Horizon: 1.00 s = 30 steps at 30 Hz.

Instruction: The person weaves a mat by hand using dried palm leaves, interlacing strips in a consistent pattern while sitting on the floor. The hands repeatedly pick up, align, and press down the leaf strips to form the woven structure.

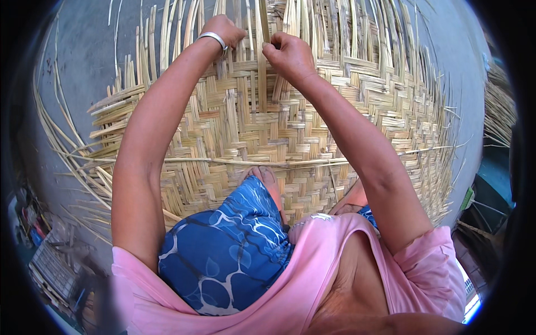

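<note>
A large woven mat (pixel 301 131) of pale split-bamboo strips lies on the ground under my feet, its far strips loose and upright in the picture. Over its far part, my left hand (pixel 224 32), with a silver bangle on the wrist, is closed, thumb and finger pointing toward the loose strips; what they pinch is hidden. Just to the right and slightly nearer, my right hand (pixel 291 56) is curled with thumb and finger pinched at the edge of a long bamboo strip (pixel 262 78). That strip runs lengthwise between both hands into the weave.
My bare feet (pixel 267 181) press on the near part of the mat. A thin cross strip (pixel 223 161) spans the weave ahead of them. Loose strip ends (pixel 61 139) fan out leftward over grey ground. Bundled sticks (pixel 498 106) lie at far right, a wire rack (pixel 56 268) at lower left.
</note>
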{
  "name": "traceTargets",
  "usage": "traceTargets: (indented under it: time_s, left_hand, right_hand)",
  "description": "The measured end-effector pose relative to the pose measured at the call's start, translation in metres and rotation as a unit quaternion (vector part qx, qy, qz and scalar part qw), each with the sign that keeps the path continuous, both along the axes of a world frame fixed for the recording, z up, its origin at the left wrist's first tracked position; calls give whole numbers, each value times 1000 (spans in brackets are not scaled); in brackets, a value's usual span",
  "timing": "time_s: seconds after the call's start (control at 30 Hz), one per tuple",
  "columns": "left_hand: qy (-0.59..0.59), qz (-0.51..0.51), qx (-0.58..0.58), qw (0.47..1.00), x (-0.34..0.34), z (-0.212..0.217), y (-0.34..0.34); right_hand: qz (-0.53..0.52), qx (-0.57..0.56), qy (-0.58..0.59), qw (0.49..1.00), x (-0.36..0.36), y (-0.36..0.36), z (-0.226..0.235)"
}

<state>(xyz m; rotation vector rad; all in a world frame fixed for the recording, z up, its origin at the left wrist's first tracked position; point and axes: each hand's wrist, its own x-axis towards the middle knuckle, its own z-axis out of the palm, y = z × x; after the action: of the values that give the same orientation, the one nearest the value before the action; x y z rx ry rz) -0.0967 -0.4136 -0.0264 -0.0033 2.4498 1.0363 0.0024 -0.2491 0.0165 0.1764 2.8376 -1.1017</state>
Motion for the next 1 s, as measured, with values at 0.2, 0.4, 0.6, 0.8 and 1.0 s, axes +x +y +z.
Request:
traceTargets:
  time_s: [0.2, 0.4, 0.6, 0.8, 1.0]
  left_hand:
    - [-55, 76, 146, 985, 3, 0, -12]
    - [-84, 80, 125, 985, 13, 31, -4]
    - [39, 0, 70, 997, 15, 13, -15]
    - [47, 15, 6, 999, 16, 17, -9]
    - [-58, 40, 151, 986, 13, 9, -9]
  right_hand:
    - [13, -12, -10, 1000, -2, -1, -3]
    - [21, 7, -15, 1000, -3, 1, -1]
    - [22, -8, -42, 999, -3, 1, 2]
    - [24, -10, -46, 999, -4, 3, 1]
    - [33, 5, -34, 999, -5, 4, -4]
